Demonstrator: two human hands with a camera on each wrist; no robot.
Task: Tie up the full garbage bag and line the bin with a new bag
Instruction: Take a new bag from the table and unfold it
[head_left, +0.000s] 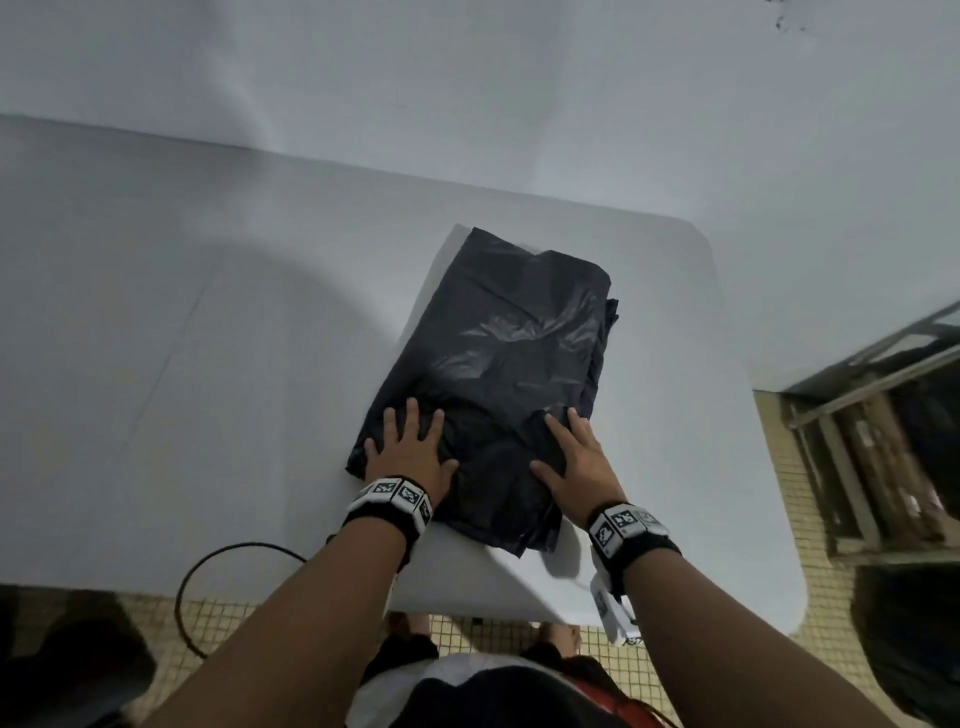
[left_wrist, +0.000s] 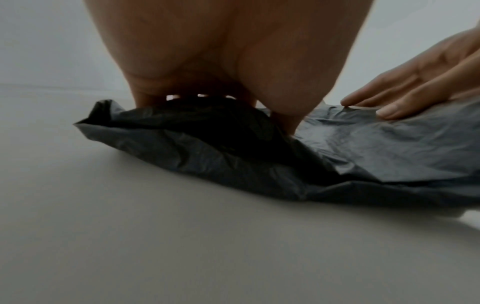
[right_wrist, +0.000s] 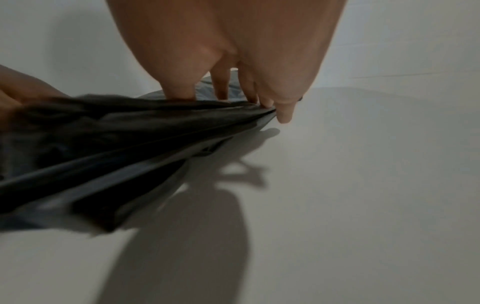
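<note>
A folded black garbage bag (head_left: 498, 374) lies flat on the white table (head_left: 208, 364), right of centre. My left hand (head_left: 410, 447) rests palm down on the bag's near left corner with its fingers spread and straight. On the near right part of the bag my right hand (head_left: 571, 457) lies flat too, fingers extended. In the left wrist view the left hand (left_wrist: 207, 61) presses the crumpled black plastic (left_wrist: 207, 148), and the right hand (left_wrist: 420, 82) touches the bag further right. The right wrist view has the right hand (right_wrist: 233, 51) with fingertips on the bag's edge (right_wrist: 130, 144).
The table's rounded right corner (head_left: 779, 597) is near me. A black cable (head_left: 218, 571) loops off the front edge at left. Beige tiled floor (head_left: 779, 467) lies to the right, with a metal frame and boxes (head_left: 883, 441). A white wall stands behind the table.
</note>
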